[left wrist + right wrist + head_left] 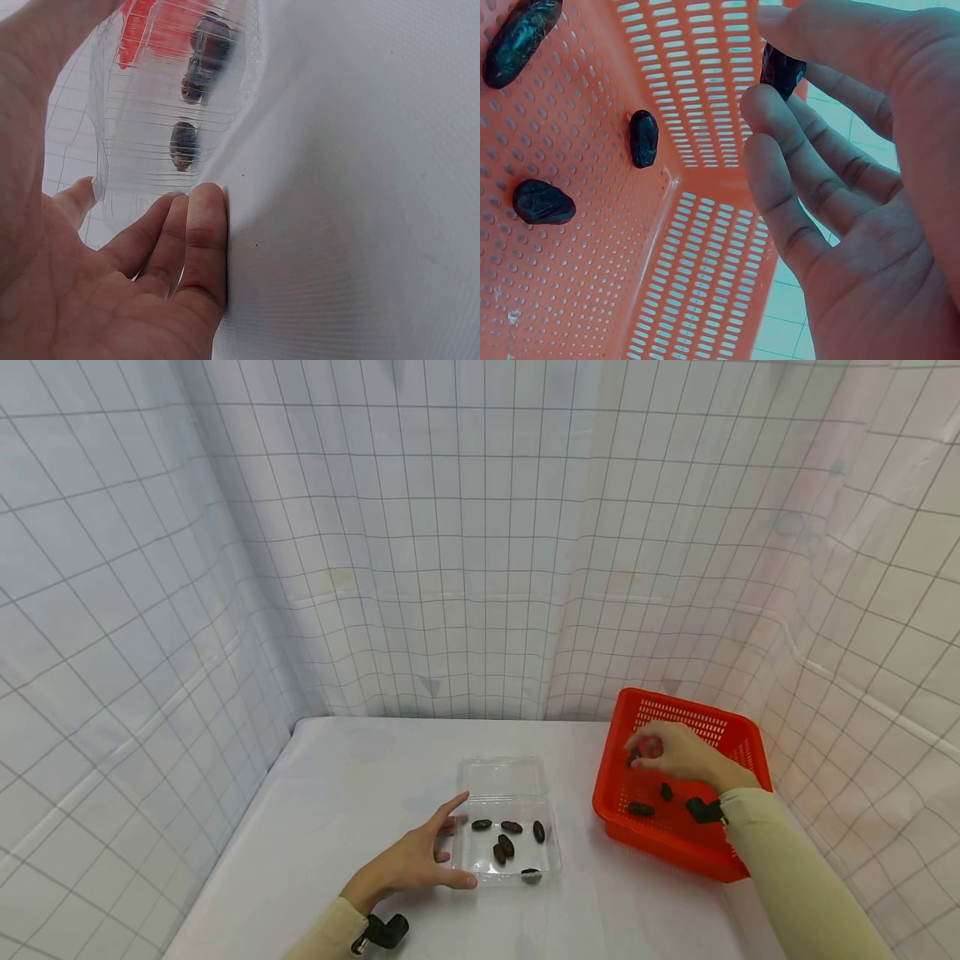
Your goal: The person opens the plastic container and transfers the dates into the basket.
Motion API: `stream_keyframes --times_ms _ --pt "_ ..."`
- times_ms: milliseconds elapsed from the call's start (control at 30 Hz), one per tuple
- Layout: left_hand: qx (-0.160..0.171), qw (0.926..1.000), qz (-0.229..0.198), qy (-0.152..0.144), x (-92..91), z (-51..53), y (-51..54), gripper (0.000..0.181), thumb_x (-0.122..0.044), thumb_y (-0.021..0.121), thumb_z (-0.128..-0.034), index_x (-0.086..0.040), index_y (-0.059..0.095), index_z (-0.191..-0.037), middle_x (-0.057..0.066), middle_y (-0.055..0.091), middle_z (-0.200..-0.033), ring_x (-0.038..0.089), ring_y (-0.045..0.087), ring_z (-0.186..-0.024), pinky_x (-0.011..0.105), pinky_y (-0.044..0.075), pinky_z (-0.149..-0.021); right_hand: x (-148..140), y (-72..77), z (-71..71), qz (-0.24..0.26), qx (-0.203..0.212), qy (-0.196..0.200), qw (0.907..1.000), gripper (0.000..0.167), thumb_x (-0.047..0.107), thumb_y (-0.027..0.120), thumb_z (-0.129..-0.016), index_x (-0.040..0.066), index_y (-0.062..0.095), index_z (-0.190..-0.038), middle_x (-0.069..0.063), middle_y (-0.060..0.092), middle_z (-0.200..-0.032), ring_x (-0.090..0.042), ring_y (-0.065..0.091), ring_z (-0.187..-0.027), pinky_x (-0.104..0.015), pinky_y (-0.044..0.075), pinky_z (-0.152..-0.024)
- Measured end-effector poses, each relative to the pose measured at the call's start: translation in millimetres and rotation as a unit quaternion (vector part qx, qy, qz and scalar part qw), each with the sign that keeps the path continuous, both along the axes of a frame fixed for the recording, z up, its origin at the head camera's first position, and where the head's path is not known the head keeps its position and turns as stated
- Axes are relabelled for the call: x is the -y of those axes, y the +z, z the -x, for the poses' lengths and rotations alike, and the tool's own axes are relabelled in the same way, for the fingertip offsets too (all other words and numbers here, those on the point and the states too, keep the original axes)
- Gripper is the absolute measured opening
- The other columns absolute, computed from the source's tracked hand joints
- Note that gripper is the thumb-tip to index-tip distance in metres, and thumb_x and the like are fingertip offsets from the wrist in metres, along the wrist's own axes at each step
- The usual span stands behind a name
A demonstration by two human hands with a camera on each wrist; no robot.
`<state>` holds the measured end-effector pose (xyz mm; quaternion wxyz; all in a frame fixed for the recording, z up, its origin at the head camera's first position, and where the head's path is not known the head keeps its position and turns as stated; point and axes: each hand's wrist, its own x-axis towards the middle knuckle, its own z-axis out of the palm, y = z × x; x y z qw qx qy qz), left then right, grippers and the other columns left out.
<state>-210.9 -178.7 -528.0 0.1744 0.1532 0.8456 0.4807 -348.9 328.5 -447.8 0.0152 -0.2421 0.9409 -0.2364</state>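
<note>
A clear plastic clamshell box stands on the table with its lid folded back. Several dark brown dates lie spread over its floor. My left hand is at the box's left side, thumb by the near corner and fingers extended along the side, as the left wrist view also shows. Over the red plastic basket, my right hand pinches a date between thumb and fingertips. Below it, loose dates rest on the basket's perforated floor.
The basket's slotted walls rise around the dates at the right of the white-covered table. White grid-patterned curtains enclose the table at the back and both sides. Black wrist cameras sit on both wrists.
</note>
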Motion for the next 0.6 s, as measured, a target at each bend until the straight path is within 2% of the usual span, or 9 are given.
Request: stream_keyframes --times_ms 267,433,600 --pt "0.001 1.0000 0.002 0.003 -0.7 0.0 0.2 0.133 -0.041 0.105 -0.0870 -0.036 0.019 -0.188 0.017 0.049 -0.184 0.044 0.074 -0.141 0.068 0.055 -0.123 -3.0 -1.8 -1.7 0.006 0.015 -0.006 0.9998 0.038 0.024 0.095 -0.100 0.011 0.084 -0.133 0.000 0.078 -0.106 -0.017 0.066 -0.096 -0.029 0.059 -0.081" --pt "0.002 1.0000 0.003 0.004 -1.0 -0.1 0.6 0.133 -0.041 0.105 -0.0871 -0.036 0.019 -0.188 0.017 0.049 -0.184 0.044 0.075 -0.141 0.068 0.055 -0.124 -1.2 0.5 -5.1 0.010 0.011 -0.002 0.9999 0.038 0.026 0.095 -0.100 0.011 0.084 -0.133 -0.004 0.079 -0.111 -0.018 0.065 -0.096 -0.028 0.059 -0.080" --pt "0.004 1.0000 0.000 0.004 -0.9 -0.3 0.4 0.132 -0.040 0.105 -0.0870 -0.037 0.019 -0.188 0.016 0.048 -0.184 0.044 0.075 -0.141 0.067 0.055 -0.124 2.9 3.4 -8.5 0.010 0.000 0.004 0.9999 0.033 0.021 0.093 -0.102 0.012 0.084 -0.132 -0.010 0.080 -0.119 -0.021 0.066 -0.100 -0.028 0.059 -0.083"
